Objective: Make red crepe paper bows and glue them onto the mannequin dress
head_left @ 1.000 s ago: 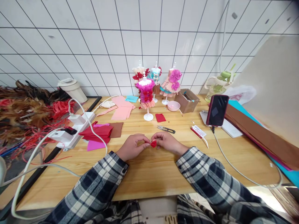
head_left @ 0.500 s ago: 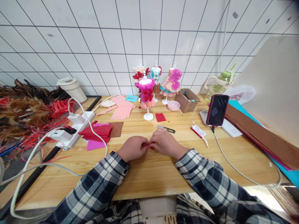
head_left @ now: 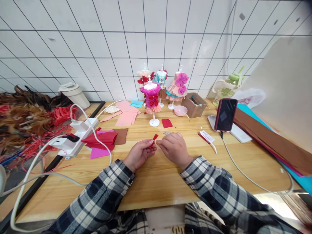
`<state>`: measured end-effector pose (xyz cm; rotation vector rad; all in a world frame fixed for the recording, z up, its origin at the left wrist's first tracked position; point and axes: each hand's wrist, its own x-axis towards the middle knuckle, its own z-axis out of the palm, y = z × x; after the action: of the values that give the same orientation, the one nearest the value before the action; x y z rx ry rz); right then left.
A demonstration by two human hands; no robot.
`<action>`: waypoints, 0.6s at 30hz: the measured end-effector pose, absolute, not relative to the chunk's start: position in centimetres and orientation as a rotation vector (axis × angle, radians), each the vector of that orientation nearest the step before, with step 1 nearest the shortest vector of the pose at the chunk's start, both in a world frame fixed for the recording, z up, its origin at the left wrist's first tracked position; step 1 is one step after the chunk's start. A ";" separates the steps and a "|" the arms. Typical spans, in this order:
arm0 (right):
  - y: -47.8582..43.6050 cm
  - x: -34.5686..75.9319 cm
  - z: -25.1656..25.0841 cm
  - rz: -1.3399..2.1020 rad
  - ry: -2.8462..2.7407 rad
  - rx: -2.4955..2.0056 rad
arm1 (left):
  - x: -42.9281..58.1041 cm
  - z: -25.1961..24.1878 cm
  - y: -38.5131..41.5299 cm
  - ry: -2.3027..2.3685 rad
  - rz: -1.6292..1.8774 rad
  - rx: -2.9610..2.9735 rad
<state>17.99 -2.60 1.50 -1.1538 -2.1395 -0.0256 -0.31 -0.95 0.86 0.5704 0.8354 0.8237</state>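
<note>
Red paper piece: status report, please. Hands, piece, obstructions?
Left hand pinches red paper piece. Right hand beside it, contact unclear. Scissors just beyond, partly hidden.

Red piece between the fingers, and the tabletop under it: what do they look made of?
The red piece, pinched in the left hand: likely crepe paper or thin felt, matte, folded stiffly; too small to tell which. The tabletop: wood, pale with visible grain and board seams, slight sheen, probably sealed.
</note>
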 end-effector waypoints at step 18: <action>-0.8 17.2 -0.8 1.241 -1.494 -1.169 | -0.8 0.9 -1.1 0.936 0.684 0.917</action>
<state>17.24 -0.82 -0.83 -1.1693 -1.4937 1.2413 -0.85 -1.07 0.94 0.9170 0.9361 0.6837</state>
